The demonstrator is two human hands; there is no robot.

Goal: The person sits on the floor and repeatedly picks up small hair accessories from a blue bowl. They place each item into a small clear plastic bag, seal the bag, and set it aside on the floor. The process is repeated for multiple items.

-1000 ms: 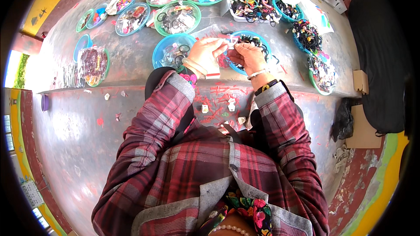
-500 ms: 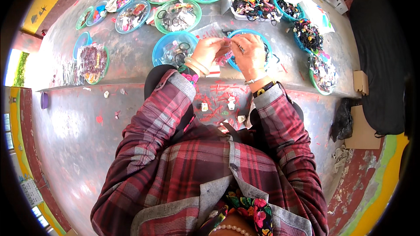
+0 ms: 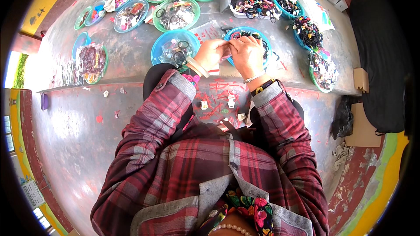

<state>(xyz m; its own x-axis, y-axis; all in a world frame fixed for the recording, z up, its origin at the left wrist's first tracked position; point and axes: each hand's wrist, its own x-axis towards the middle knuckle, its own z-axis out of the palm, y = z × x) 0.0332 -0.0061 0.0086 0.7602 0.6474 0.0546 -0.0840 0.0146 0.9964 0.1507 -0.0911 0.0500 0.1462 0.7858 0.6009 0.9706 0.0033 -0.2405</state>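
My left hand (image 3: pixel 209 55) and my right hand (image 3: pixel 247 55) meet at the fingertips above the ledge, between two blue bowls. Both are closed in a pinch on something small that the fingers hide. Just left of my left hand, a blue bowl (image 3: pixel 154 52) holds dark hair ties and clear plastic packets. Partly behind my right hand, another blue bowl (image 3: pixel 267 39) holds dark hair ties and small coloured pieces. A printed plastic sheet (image 3: pixel 208 31) lies on the ledge beyond my fingers.
Several bowls stand farther back, among them a green bowl (image 3: pixel 160 26) and a white tray (image 3: pixel 234 15) of hair ties. Purple-brown packets (image 3: pixel 92 59) sit at the left. Red scraps (image 3: pixel 218 100) litter the floor below the ledge edge. A black covered shape (image 3: pixel 378 61) stands right.
My fingertips have drawn together, and the pink piece seen between them before is now mostly hidden. My right hand has turned slightly, its fingers curling more toward the left hand.
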